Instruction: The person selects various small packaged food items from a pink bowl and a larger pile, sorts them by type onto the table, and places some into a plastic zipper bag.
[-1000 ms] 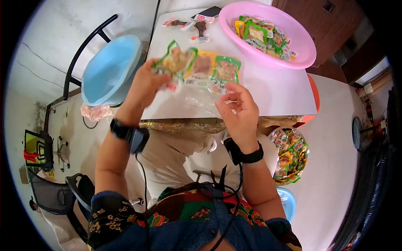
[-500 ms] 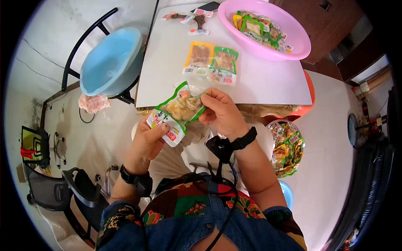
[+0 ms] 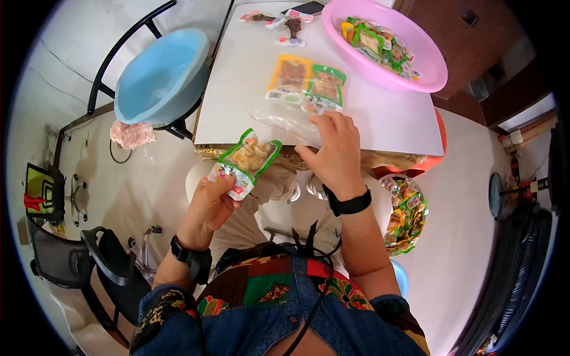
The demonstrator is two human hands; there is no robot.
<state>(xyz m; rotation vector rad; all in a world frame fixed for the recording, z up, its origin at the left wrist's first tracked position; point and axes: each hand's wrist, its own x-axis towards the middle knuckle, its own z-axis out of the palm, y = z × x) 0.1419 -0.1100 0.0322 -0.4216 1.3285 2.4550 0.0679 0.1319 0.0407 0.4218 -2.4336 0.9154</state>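
My left hand (image 3: 209, 204) grips a green-edged, vacuum-sealed food packet (image 3: 254, 156) by its white printed end, in front of the table's near edge. The pale food shows through the packet's clear middle. My right hand (image 3: 339, 155) reaches over the table edge, thumb and fingers apart, with its fingertips at the near right side of a clear plastic bag (image 3: 284, 120). A yellow-edged packet (image 3: 292, 74) and another green-edged packet (image 3: 326, 86) lie side by side with this bag; whether they are inside it I cannot tell.
On the white table (image 3: 380, 124) stands a pink basin (image 3: 436, 68) of packets. Small dark-meat packets (image 3: 293, 26) and a dark flat device (image 3: 306, 8) lie at the back. Left is a light-blue basin (image 3: 133, 98); right, a floor container of packets (image 3: 409, 216). An office chair (image 3: 119, 270) stands lower left.
My right hand has let go of the held packet and moved up to the clear bag, which now spreads nearer the table edge. My left hand still holds the packet, slightly lower.
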